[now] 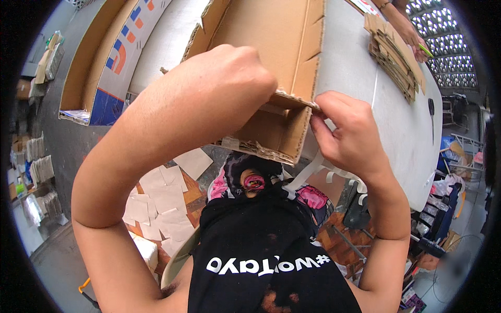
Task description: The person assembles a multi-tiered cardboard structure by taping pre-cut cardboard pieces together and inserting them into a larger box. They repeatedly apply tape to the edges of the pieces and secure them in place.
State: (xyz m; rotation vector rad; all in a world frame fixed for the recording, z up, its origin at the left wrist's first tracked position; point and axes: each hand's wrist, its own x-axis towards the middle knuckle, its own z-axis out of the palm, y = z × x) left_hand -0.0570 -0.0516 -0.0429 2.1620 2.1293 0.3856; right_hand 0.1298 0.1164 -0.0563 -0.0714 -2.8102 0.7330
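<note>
The cardboard box (303,130) overhangs the white surface (399,125) toward the lap (242,175). The right grip (348,127) pinches its corner; how the left grip (241,70) stands cannot be told. Uneven pulling could tear its ragged edge.

You wear a sleeveless black cloth shirt (255,229) with bold white lettering (266,265) across the chest — upside down from your viewpoint — and mottled brownish patches (279,301) nearer the neck. Below it, your black, pink and white patterned cloth bottoms (240,166) carry a rounded pink-and-red motif (254,183). Your left hand (237,68) and right hand (347,128) are bare — your arms too.
</note>
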